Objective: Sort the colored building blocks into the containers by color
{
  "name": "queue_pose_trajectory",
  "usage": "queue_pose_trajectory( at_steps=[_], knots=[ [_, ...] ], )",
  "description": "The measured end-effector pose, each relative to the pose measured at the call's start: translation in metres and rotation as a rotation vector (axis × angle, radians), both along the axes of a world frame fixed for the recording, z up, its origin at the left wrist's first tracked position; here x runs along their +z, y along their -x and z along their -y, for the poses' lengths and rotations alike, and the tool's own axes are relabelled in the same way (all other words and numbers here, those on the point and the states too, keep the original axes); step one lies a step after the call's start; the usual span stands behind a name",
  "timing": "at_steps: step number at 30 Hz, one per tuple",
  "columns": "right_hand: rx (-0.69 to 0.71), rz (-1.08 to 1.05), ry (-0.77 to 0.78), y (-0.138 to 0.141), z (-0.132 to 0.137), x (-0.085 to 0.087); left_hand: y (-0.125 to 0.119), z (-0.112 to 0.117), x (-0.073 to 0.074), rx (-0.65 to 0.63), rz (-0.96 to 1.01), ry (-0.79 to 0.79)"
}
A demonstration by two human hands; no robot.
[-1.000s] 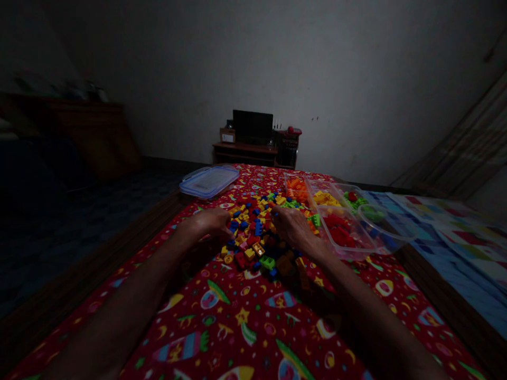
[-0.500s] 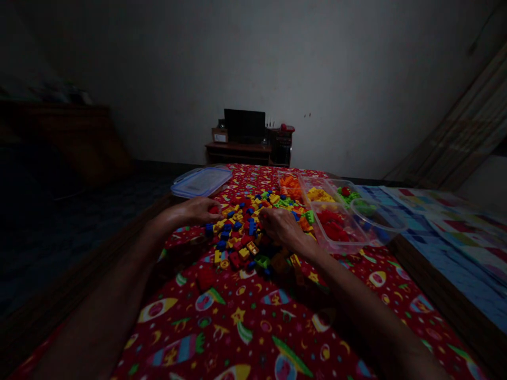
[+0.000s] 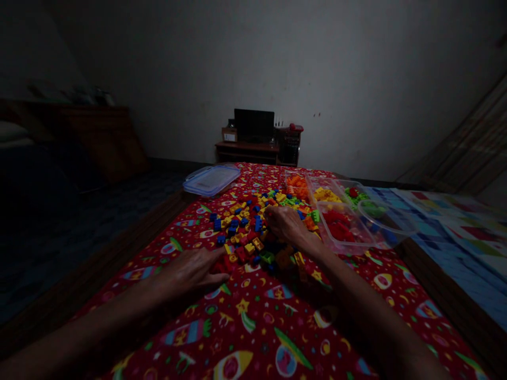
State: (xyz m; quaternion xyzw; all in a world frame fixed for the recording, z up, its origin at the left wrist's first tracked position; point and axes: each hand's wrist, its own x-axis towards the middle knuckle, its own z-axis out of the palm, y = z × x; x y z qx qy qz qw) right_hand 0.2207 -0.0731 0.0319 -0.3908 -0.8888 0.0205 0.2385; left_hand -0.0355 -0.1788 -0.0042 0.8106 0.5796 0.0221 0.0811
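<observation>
A heap of small toy bricks in red, blue, yellow and green lies on a red patterned cloth. My left hand rests low on the cloth at the near left edge of the heap, fingers stretched toward some red bricks. My right hand lies in the heap's right side with the fingers curled down among the bricks; what they hold is hidden. A clear divided tray with sorted orange, yellow, green and red bricks stands just right of that hand.
A clear lid lies at the cloth's far left corner. A second clear tub sits beside the tray. A dark floor drops off left; a blue patterned mat lies right. A low stand with a screen is against the far wall.
My left hand has pulled back from the heap's far left side toward me, to the near edge by the red bricks. My right hand has stayed in the heap.
</observation>
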Motion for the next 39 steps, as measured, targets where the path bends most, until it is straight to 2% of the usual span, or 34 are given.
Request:
queue_pose_trajectory(
  at_steps=[1, 3, 5, 7, 9, 12, 13, 15, 19, 21, 24, 26, 28, 31, 33, 36, 39],
  knots=[
    [0.004, -0.012, 0.004, 0.000, 0.000, 0.000, -0.004, -0.001, -0.001, 0.016, 0.022, -0.014],
    [0.016, -0.074, 0.030, 0.000, 0.000, 0.000, -0.013, -0.011, 0.006, 0.067, 0.044, -0.044],
    [0.053, -0.207, 0.107, 0.002, -0.002, -0.001, -0.024, -0.028, 0.022, 0.137, 0.078, -0.104],
    [0.098, -0.404, 0.281, 0.007, -0.004, -0.003, -0.038, -0.048, 0.039, 0.167, 0.144, -0.181],
    [0.107, -0.626, 0.564, 0.014, -0.006, -0.005, -0.055, -0.069, 0.049, 0.086, 0.226, -0.260],
    [0.096, -0.927, 1.004, 0.022, -0.012, -0.008, -0.082, -0.097, 0.047, -0.117, 0.282, -0.361],
    [0.101, -1.012, 1.084, 0.023, -0.015, -0.009, -0.092, -0.104, 0.043, -0.169, 0.289, -0.388],
    [0.113, -1.149, 1.133, 0.020, -0.023, -0.011, -0.111, -0.117, 0.037, -0.234, 0.303, -0.427],
    [0.110, -1.307, 1.042, 0.005, -0.040, -0.014, -0.143, -0.134, 0.031, -0.233, 0.396, -0.507],
    [0.113, -1.323, 1.020, -0.002, -0.045, -0.016, -0.155, -0.139, 0.030, -0.155, 0.461, -0.562],
    [0.095, -1.279, 1.082, -0.006, -0.047, -0.018, -0.165, -0.142, 0.025, -0.059, 0.543, -0.613],
    [0.075, -1.240, 1.107, -0.008, -0.047, -0.018, -0.167, -0.141, 0.023, -0.095, 0.591, -0.620],
    [0.041, -1.192, 1.060, -0.011, -0.048, -0.014, -0.166, -0.140, 0.023, -0.171, 0.645, -0.603],
    [-0.048, -1.052, 0.842, -0.025, -0.048, 0.002, -0.157, -0.143, 0.030, -0.261, 0.734, -0.556],
    [-0.122, -0.923, 0.655, -0.042, -0.047, 0.018, -0.146, -0.150, 0.037, -0.254, 0.794, -0.547],
    [-0.238, -0.704, 0.425, -0.074, -0.048, 0.040, -0.122, -0.165, 0.046, -0.123, 0.850, -0.563],
    [-0.376, -0.379, 0.204, -0.109, -0.052, 0.045, -0.093, -0.179, 0.050, 0.057, 0.795, -0.545]
  ],
)
